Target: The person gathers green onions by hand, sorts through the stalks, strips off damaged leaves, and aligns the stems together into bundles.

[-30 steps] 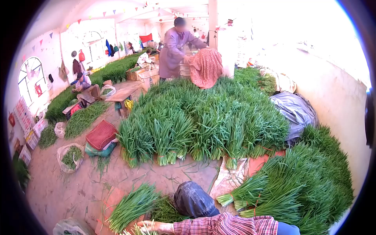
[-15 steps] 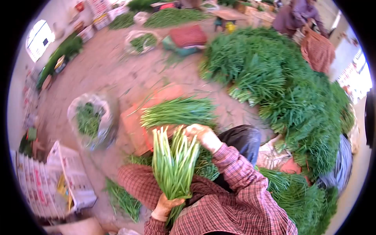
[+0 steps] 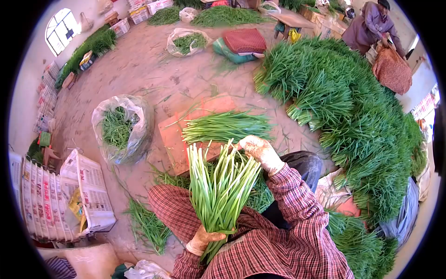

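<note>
My left hand (image 3: 204, 239), in a pale stained glove, is wrapped round the lower part of a bunch of green stalks (image 3: 220, 195), which stands upright over my lap with its pale ends up. At the top right of the bunch is my right hand (image 3: 261, 152), gloved too, its fingers bent together at the pale stalk ends; what they pinch is too small to make out. Beyond my hands a loose bundle of stalks (image 3: 225, 126) lies on an orange-brown board (image 3: 171, 149).
A plastic bag of greens (image 3: 147, 122) stands left of the board. White crates (image 3: 96, 195) are at the lower left. Large heaps of green bundles (image 3: 344, 102) fill the right. A co-worker (image 3: 367, 25) bends over a reddish cloth (image 3: 392, 69) at the upper right.
The view has tilted down from the room to my lap. My left hand and the bunch have come into view. My right hand has moved from the floor bundle to the bunch's pale ends.
</note>
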Available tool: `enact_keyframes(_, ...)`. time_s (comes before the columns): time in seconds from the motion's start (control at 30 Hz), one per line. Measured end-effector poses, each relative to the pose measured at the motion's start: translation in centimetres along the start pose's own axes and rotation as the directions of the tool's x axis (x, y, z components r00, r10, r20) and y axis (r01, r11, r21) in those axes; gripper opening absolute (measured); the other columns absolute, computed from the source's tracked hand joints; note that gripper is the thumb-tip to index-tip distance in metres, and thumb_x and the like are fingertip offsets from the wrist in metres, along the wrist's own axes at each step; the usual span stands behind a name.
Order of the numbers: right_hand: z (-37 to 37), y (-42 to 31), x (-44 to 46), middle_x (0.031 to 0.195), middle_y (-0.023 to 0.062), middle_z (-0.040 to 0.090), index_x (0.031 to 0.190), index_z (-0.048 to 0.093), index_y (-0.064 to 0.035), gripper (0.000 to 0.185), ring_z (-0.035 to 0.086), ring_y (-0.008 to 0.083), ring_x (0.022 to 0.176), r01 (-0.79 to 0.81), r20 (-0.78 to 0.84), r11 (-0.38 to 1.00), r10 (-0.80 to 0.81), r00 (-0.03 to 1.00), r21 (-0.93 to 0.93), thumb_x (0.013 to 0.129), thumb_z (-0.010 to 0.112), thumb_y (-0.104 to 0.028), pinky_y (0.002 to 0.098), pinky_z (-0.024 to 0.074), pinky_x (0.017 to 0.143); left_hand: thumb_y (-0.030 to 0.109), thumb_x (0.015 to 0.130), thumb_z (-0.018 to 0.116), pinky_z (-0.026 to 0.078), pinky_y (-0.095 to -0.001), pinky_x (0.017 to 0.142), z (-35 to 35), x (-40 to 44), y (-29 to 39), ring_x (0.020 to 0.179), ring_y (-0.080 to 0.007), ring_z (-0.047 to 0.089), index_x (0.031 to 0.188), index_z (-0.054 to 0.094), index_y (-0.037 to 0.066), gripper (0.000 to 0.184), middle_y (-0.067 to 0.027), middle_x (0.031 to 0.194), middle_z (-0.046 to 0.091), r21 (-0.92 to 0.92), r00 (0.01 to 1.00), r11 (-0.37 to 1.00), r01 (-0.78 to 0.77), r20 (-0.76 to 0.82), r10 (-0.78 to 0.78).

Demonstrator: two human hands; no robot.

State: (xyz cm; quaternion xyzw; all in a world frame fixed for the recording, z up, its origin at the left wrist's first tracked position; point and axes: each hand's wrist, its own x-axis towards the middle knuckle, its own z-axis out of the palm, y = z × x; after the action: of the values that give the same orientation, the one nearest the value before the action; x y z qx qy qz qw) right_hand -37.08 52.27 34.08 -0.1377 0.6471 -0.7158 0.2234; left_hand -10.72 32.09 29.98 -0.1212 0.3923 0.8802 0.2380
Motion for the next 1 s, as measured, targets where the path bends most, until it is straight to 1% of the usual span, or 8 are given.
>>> enact_keyframes(0.13, -0.7, -2.3, 0.3, 0.061, -0.0080, 0.047, 0.091, 0.072, -0.0048, 0.039, 0.032, 0.0024, 0.050, -0.008, -0.108, 0.980, 0.031, 0.994, 0.200, 0.101, 0.056, -0.040, 0.0209, 0.0245, 0.048, 0.003, 0.074, 0.082, 0.057, -0.0368, 0.086, -0.6, -0.7, -0.2, 0.105, -0.0260, 0.066, 0.136, 0.050, 0.001, 0.070, -0.0159, 0.119, 0.064, -0.065, 0.999, 0.997, 0.034, 0.039, -0.032)
enact_keyframes(0.23, -1.5, -3.2, 0.4, 0.056, -0.0088, 0.041, 0.092, 0.071, -0.0062, 0.028, 0.030, 0.0023, 0.047, 0.034, -0.173, 0.999, -0.035, 0.984, -0.010, 0.098, 0.062, -0.032, 0.0212, 0.0221, 0.047, 0.006, 0.073, 0.083, 0.057, -0.0347, 0.069, -2.0, -1.0, -1.1, 0.093, -0.0248, 0.067, 0.134, 0.051, 0.000, 0.070, -0.0179, 0.111, 0.067, -0.108, 0.998, 0.993, 0.035, 0.051, -0.030)
enact_keyframes(0.37, -2.3, -5.3, -0.4, 0.082, -0.0009, 0.063, 0.109, 0.068, -0.0054, 0.031, 0.057, 0.0065, 0.072, -0.056, 0.076, 0.957, 0.081, 0.994, -0.284, 0.098, 0.063, -0.034, 0.0245, 0.0479, 0.068, 0.012, 0.073, 0.083, 0.055, -0.0355, 0.058, -4.7, 0.3, -2.9, 0.071, -0.0236, 0.065, 0.130, 0.052, -0.003, 0.067, -0.0213, 0.100, 0.068, -0.066, 0.975, 0.995, -0.070, 0.206, 0.082)
enact_keyframes(0.5, -1.1, -4.7, -0.9, 0.108, -0.0015, 0.064, 0.130, 0.058, -0.0081, 0.042, 0.056, 0.0079, 0.105, -0.185, 0.423, 0.941, 0.296, 0.856, -0.284, 0.096, 0.066, -0.032, 0.0269, 0.0472, 0.091, 0.014, 0.083, 0.073, 0.049, -0.0325, 0.054, -4.2, 0.3, -2.7, 0.062, -0.0201, 0.060, 0.129, 0.052, -0.007, 0.054, -0.0201, 0.093, 0.067, -0.184, 0.932, 0.972, -0.144, 0.306, 0.196)
enact_keyframes(0.57, 0.2, -3.7, -1.4, 0.097, -0.0005, 0.065, 0.121, 0.062, -0.0114, 0.040, 0.061, 0.0103, 0.079, -0.076, 0.516, 0.962, 0.206, 0.832, -0.263, 0.095, 0.065, -0.042, 0.0290, 0.0504, 0.073, 0.016, 0.085, 0.071, 0.048, -0.0322, 0.054, -4.4, 1.1, -2.9, 0.062, -0.0191, 0.059, 0.128, 0.052, -0.008, 0.053, -0.0186, 0.091, 0.066, -0.238, 0.870, 0.958, -0.162, 0.424, 0.253)
enact_keyframes(0.63, 0.8, -3.9, -1.3, 0.091, -0.0004, 0.066, 0.115, 0.065, -0.0120, 0.036, 0.059, 0.0089, 0.064, -0.236, 0.497, 0.936, 0.340, 0.798, -0.260, 0.093, 0.068, -0.041, 0.0280, 0.0503, 0.063, 0.018, 0.087, 0.069, 0.046, -0.0318, 0.055, -4.7, 2.2, -3.3, 0.062, -0.0181, 0.058, 0.128, 0.051, -0.009, 0.052, -0.0172, 0.089, 0.065, -0.308, 0.764, 0.938, -0.162, 0.562, 0.317)
enact_keyframes(0.73, 1.7, -4.7, -1.0, 0.079, -0.0021, 0.064, 0.102, 0.069, -0.0118, 0.023, 0.057, 0.0070, 0.060, -0.201, 0.360, 0.873, 0.380, 0.852, -0.445, 0.093, 0.070, -0.033, 0.0240, 0.0498, 0.057, 0.021, 0.089, 0.065, 0.044, -0.0313, 0.055, -5.0, 2.6, -3.9, 0.061, -0.0167, 0.057, 0.127, 0.051, -0.010, 0.051, -0.0151, 0.085, 0.064, -0.351, 0.688, 0.924, -0.152, 0.634, 0.354)
enact_keyframes(1.0, 1.2, -3.5, -0.4, 0.083, 0.0017, 0.063, 0.100, 0.067, -0.0072, 0.019, 0.060, 0.0099, 0.063, -0.098, 0.379, 0.914, 0.258, 0.889, -0.394, 0.094, 0.068, -0.025, 0.0268, 0.0520, 0.059, 0.020, 0.095, 0.060, 0.045, -0.0318, 0.063, -5.2, 1.7, -4.8, 0.072, -0.0164, 0.057, 0.124, 0.052, -0.014, 0.046, -0.0122, 0.087, 0.061, -0.381, 0.798, 0.917, -0.114, 0.514, 0.313)
